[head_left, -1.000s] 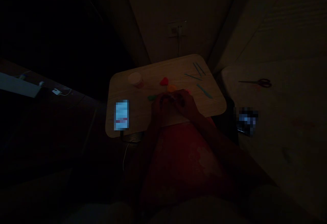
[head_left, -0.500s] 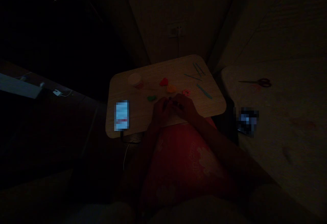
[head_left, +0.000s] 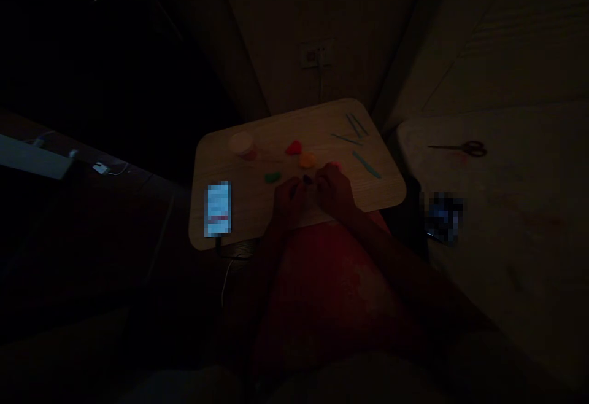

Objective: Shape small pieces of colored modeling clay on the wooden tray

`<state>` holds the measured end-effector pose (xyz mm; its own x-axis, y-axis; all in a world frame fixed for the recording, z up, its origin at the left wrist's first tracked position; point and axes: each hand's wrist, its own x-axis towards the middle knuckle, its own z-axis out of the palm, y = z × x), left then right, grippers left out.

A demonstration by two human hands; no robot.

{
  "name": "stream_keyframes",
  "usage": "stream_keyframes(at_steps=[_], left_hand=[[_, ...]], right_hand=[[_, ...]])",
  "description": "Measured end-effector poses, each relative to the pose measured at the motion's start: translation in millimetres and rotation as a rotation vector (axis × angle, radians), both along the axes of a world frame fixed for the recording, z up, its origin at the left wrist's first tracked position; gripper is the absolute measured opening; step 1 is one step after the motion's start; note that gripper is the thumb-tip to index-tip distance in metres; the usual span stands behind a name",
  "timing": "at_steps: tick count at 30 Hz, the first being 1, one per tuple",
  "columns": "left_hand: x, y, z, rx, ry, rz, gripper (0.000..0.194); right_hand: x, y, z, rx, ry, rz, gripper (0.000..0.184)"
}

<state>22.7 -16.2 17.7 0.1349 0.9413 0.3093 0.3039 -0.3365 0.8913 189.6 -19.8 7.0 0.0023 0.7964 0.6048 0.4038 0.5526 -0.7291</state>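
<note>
In dim light, my left hand (head_left: 289,198) is over the near part of the small wooden table (head_left: 253,217), its fingers curled in a pinch on a small dark lump (head_left: 307,179), probably modelling clay. My right hand (head_left: 335,189) is just to the right, fingers bent and pressed together; whatever they hold is hidden. Beyond both hands lie an orange lump (head_left: 307,160) and a red lump (head_left: 294,147). A green lump (head_left: 273,177) rests left of my left hand. Part of a pink piece (head_left: 337,165) shows behind my right hand.
A lit phone (head_left: 218,209) lies at the table's left, below a round tub (head_left: 241,143). Thin sticks (head_left: 354,124) and a blue-green plastic knife (head_left: 367,164) lie at the right. Scissors (head_left: 464,148) and a blurred-out device (head_left: 444,217) rest on the pale surface beyond.
My hands have moved slightly apart, the right one to the right, partly covering the pink piece. The dark lump now shows between them. The view has shifted a little.
</note>
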Motion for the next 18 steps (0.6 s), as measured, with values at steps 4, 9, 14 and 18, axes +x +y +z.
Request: stream_keyframes(at_steps=[4, 9, 14, 18], left_hand=[[-5.5, 3.8, -9.2, -0.047, -0.087, 0.199, 0.046], [-5.5, 5.9, -10.7, -0.064, -0.067, 0.177, 0.046], [-4.3, 5.0, -6.9, -0.070, -0.060, 0.144, 0.039], [-4.9, 5.3, -6.6, -0.053, -0.061, 0.146, 0.028]], right_hand=[[4.1, -0.3, -0.4, -0.043, 0.147, -0.200, 0.042], [-0.4, 0.2, -1.7, -0.053, -0.156, 0.081, 0.048], [2.3, 2.8, -0.7, -0.053, -0.132, 0.042, 0.053], [2.4, 2.7, 0.7, -0.069, -0.064, 0.001, 0.039]])
